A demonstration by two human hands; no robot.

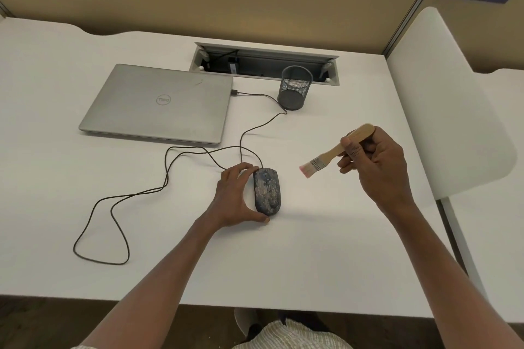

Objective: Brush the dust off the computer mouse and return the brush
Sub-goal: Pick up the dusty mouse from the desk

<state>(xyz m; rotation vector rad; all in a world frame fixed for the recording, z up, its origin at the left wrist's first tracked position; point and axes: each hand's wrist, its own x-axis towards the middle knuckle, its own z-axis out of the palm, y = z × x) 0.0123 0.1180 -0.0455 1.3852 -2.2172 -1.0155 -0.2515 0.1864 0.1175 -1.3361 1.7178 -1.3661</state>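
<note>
A dark computer mouse (266, 190) mottled with dust lies on the white desk (326, 249), near its middle. My left hand (234, 195) grips the mouse from its left side, fingers at its front and thumb at its back. My right hand (374, 167) holds a small wooden-handled brush (331, 153) by the handle, raised above the desk to the right of the mouse. The pink-tipped bristles point down-left and stay a short gap away from the mouse.
A shut silver laptop (161, 105) lies at the back left, with the mouse cable (119, 201) looping across the desk from it. An empty black mesh pen cup (295, 88) stands by an open cable tray (255, 62). A white divider (442, 110) borders the right.
</note>
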